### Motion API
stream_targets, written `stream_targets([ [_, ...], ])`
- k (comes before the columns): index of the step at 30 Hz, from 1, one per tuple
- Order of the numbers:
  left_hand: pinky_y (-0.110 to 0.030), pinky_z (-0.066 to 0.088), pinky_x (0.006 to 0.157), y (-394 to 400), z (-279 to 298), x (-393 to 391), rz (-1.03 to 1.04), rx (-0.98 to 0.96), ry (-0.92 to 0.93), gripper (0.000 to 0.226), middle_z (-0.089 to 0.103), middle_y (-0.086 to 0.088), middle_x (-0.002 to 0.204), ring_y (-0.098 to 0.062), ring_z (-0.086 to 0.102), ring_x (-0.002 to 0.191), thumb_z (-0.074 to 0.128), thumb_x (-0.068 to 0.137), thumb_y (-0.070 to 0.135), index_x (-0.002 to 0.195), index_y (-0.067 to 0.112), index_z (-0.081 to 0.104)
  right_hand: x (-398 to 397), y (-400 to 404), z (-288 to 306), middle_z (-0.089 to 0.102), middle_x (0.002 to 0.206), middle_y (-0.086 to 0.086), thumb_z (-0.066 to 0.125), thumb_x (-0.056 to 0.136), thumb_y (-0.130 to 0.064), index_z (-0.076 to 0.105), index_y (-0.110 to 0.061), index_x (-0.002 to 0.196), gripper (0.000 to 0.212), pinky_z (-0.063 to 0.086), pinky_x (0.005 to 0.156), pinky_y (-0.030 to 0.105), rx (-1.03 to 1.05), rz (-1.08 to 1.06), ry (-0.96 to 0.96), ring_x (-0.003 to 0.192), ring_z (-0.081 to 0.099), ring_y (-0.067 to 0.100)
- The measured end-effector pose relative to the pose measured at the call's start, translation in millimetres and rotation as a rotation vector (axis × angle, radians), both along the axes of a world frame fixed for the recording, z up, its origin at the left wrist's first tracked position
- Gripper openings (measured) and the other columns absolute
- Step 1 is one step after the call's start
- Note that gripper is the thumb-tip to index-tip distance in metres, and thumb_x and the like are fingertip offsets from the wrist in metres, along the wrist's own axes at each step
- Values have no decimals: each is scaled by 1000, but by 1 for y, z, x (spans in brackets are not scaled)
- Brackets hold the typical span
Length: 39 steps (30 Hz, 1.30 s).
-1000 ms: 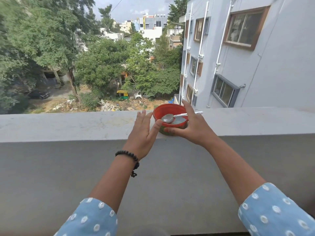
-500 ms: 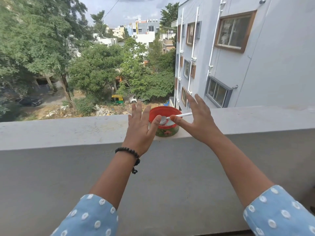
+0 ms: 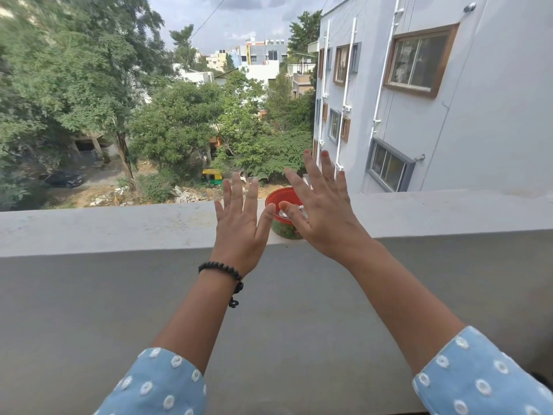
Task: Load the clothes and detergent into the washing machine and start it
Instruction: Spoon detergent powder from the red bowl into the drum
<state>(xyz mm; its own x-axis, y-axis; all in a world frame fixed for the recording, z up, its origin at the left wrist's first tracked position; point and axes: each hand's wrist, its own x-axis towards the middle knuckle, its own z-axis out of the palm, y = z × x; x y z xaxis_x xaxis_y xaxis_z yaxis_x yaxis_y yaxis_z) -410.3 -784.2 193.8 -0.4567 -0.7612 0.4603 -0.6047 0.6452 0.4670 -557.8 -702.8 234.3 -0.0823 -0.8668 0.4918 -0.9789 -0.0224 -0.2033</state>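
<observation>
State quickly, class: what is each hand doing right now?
Left hand: open, fingers spread, holding nothing.
Right hand: open, fingers spread, holding nothing, in front of the red bowl.

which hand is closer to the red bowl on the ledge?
Right. The right hand overlaps the red bowl, fingers spread, thumb over its rim. The left hand is open just left of it.

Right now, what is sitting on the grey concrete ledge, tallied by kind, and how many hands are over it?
Red round bowl with green patterned side: 1
White-handled spoon in the bowl, mostly hidden by the hand: 1
Open bare hands, left hand and right hand: 2
Total: 4, on the grey concrete ledge.
</observation>
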Motion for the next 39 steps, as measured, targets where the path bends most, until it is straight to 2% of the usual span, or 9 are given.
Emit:
stream_targets([
  [5, -36, -18, 118, 6, -3, 10, 36, -19, -9, 69, -22, 5, 161, -10, -28, 145, 14, 94, 59, 155, 31, 0, 10, -4, -2, -10, 164, 1, 34, 102, -48, 16, -26, 155, 61, -17, 117, 44, -16, 51, 53, 147, -25, 19],
  [9, -38, -17, 119, 9, -3, 25, 78, -24, -11, 69, -27, 11, 155, -10, -28, 145, 13, 93, 59, 155, 31, 0, 24, -8, -5, -9, 164, 0, 34, 102, -46, 16, -26, 156, 60, -12, 119, 46, -6, 89, 52, 148, -23, 19],
  [12, -37, -17, 117, 14, -4, 32, 118, -23, -11, 69, -23, 6, 160, -6, -29, 142, 13, 93, 59, 155, 31, 1, 30, -10, -8, -7, 165, 0, 33, 103, -46, 17, -25, 156, 60, -9, 120, 49, -19, 116, 63, 148, -22, 19],
  [16, -36, -20, 116, 22, -6, 47, 190, -38, -35, 71, -26, 6, 160, -6, -33, 141, 2, 87, 68, 150, 38, -11, 43, -13, -9, -9, 164, 0, 32, 103, -46, 11, -25, 156, 61, -15, 118, 46, -15, 173, 107, 148, -24, 20],
  [24, -33, -24, 113, 41, -11, 74, 359, -60, -105, 78, -38, 11, 151, -5, -41, 135, -3, 84, 67, 153, 32, -10, 65, -14, -13, -10, 164, 0, 31, 103, -46, 9, -24, 156, 61, -14, 119, 45, 1, 288, 136, 148, -23, 21],
  [30, -36, -23, 114, 71, -25, 83, 495, 9, -137, 72, -41, 10, 151, -6, -43, 135, -5, 83, 68, 145, 37, -24, 76, -4, -23, -8, 164, 3, 32, 103, -44, 10, -22, 156, 62, -20, 116, 44, 8, 367, 175, 144, -27, 19],
  [35, -40, -23, 116, 96, -39, 83, 586, 66, -175, 73, -42, 7, 151, -7, -47, 132, -9, 81, 67, 143, 35, -29, 82, 12, -32, -13, 164, 3, 31, 104, -43, 6, -22, 156, 62, -17, 118, 47, 59, 424, 195, 144, -28, 21],
  [39, -38, -28, 112, 118, -46, 83, 641, 92, -203, 76, -49, 9, 146, -7, -49, 132, -15, 77, 70, 142, 34, -33, 83, 22, -42, -15, 163, 3, 16, 100, -48, 1, -22, 156, 63, -19, 116, 46, 68, 460, 217, 146, -27, 22],
])
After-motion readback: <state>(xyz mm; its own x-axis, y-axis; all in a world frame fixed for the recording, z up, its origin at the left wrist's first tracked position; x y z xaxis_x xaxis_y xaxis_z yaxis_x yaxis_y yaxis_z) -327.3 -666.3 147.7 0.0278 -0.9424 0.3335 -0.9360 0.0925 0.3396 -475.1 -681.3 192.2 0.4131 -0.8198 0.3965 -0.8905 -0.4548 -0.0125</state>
